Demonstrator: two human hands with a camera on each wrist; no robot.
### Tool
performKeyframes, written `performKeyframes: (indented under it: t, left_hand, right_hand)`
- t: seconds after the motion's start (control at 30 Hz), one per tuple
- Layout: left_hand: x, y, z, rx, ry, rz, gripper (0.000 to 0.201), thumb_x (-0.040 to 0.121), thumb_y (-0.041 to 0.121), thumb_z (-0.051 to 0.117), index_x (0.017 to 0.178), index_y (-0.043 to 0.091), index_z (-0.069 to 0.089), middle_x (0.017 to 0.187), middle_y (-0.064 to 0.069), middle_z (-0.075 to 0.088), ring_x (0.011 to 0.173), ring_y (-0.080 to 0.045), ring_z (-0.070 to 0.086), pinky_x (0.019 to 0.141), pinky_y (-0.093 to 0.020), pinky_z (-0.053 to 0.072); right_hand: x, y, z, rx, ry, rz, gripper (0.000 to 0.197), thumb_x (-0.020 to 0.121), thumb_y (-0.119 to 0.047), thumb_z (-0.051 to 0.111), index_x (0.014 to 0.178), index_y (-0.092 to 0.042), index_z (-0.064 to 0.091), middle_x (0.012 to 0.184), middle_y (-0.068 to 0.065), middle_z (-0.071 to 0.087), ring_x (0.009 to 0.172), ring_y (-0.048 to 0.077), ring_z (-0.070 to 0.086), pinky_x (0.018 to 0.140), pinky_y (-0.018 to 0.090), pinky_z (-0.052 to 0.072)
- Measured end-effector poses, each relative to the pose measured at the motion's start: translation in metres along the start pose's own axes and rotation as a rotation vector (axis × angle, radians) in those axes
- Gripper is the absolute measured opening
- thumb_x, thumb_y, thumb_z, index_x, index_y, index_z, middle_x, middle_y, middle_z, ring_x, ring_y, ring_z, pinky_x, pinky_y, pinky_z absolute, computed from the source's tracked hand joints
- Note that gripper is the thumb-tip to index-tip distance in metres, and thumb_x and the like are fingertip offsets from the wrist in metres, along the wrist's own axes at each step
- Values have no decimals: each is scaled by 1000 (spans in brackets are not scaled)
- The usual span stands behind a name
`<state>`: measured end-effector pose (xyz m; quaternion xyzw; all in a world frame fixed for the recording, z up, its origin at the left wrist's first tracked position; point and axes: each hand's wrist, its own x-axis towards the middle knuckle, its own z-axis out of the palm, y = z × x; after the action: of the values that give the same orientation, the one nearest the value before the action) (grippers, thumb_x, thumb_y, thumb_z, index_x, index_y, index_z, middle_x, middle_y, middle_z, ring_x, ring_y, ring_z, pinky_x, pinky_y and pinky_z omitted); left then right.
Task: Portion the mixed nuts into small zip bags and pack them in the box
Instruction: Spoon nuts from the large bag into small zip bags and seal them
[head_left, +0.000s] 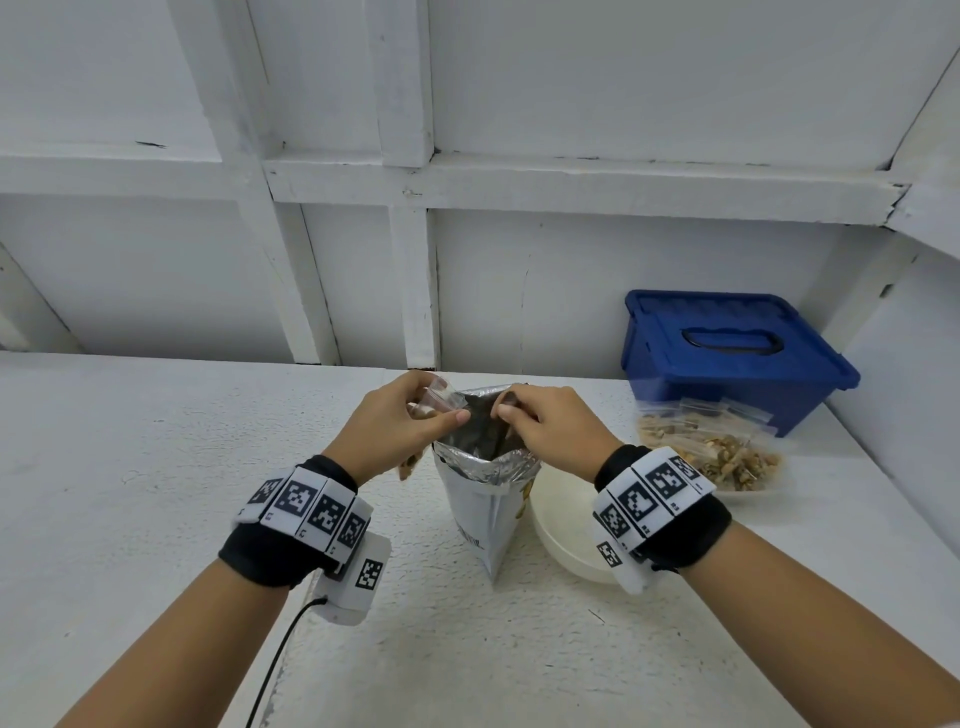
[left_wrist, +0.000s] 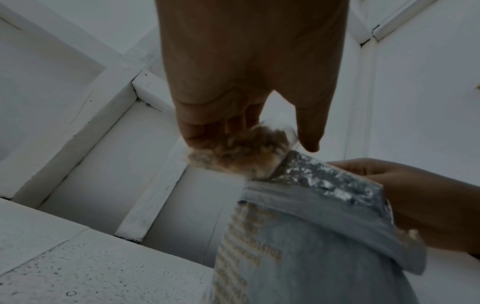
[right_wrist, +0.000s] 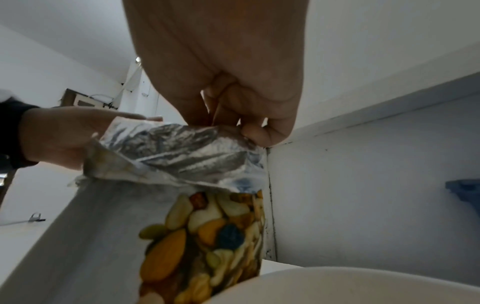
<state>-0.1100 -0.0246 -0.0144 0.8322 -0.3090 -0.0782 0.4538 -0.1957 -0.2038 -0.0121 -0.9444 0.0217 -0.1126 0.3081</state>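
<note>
- Left hand (head_left: 400, 421): gripped a small zip bag (head_left: 441, 396), partly filled with nuts, held at the mouth of the foil pouch.
- Right hand (head_left: 545, 426): fingers curled, pinching the foil pouch (head_left: 485, 499) rim; pouch upright on the counter (head_left: 156, 493).
- Filled zip bags (head_left: 722, 452): heaped just before the blue box (head_left: 727, 353), lid closed.
- White bowl (head_left: 561, 525): beside the pouch.
- Risk, judged: pouch could tip if the rim pinch slipped; the unsealed small bag could spill nuts if tilted.
</note>
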Motion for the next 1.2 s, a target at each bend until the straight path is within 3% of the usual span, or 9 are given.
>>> performKeyframes:
  t: [0.13, 0.33, 0.47, 0.7, 0.9, 1.0, 1.07, 1.13, 1.2]
  left_hand:
    - [-1, 0, -2, -3, -4, 10, 36, 78, 40, 69, 106, 23, 54, 91, 7, 67, 79, -11, 66, 68, -22, 51]
    - [-3, 1, -4, -11, -4, 11, 35, 79, 39, 68, 107, 22, 54, 85, 8, 65, 70, -8, 63, 61, -19, 46]
    - [-3, 2, -5, -15, -17, 11, 34, 80, 38, 67, 107, 24, 53, 96, 3, 67, 84, -13, 65, 71, -24, 52]
    - [-3, 6, -8, 13, -52, 6, 39, 80, 39, 66, 113, 22, 52, 100, 2, 65, 88, -14, 64, 70, -23, 52]
    - [-7, 13, -15, 88, -101, -9, 41, 80, 39, 67, 114, 24, 52, 91, 7, 63, 60, -25, 62, 57, -36, 54]
    - [-6, 16, -19, 200, -132, 18, 42, 80, 39, 68, 115, 24, 50, 85, 10, 59, 54, -14, 55, 44, -24, 48]
    - [-4, 18, -20, 304, -139, 61, 47, 79, 41, 69, 118, 21, 52, 95, 10, 58, 66, -2, 53, 54, -12, 40]
    - [-1, 19, -20, 363, -142, 87, 53, 77, 44, 69, 121, 19, 53, 104, 9, 58, 77, -3, 52, 66, -16, 39]
    - [0, 22, -17, 383, -138, 96, 55, 77, 45, 69, 122, 19, 52, 105, 10, 56, 79, -5, 50, 64, -16, 37]
  right_hand:
    - [1, -2, -5, 101, 34, 63, 22, 96, -22, 47, 93, -8, 64, 77, 7, 66, 77, 20, 61, 68, 27, 46]
    - [2, 0, -16, 233, 177, 152, 21, 94, -19, 48, 86, -10, 65, 72, 9, 67, 71, 23, 64, 71, 35, 53]
    - [2, 1, -27, 373, 272, 262, 20, 95, -14, 44, 85, -13, 61, 65, 0, 61, 48, 0, 56, 47, 12, 44]
    - [2, 12, -31, 595, 387, 452, 17, 94, -11, 45, 88, -6, 60, 65, 7, 62, 50, 11, 55, 42, 19, 45]
    - [-1, 20, -37, 634, 455, 483, 17, 94, -11, 45, 91, -6, 61, 69, 9, 64, 49, 8, 57, 44, 16, 47]
    - [-3, 21, -47, 640, 504, 475, 16, 94, -10, 45, 90, -7, 61, 68, 8, 64, 47, 6, 57, 44, 16, 47]
    - [-3, 20, -54, 640, 542, 457, 17, 93, -10, 45, 88, -6, 61, 67, 9, 63, 46, 6, 57, 43, 17, 46]
    - [-2, 17, -60, 655, 569, 431, 18, 93, -9, 45, 84, -8, 60, 65, 9, 63, 44, 6, 56, 42, 17, 45]
    - [-1, 12, -64, 654, 574, 404, 18, 94, -10, 45, 83, -9, 59, 64, 8, 63, 43, 4, 55, 41, 16, 45]
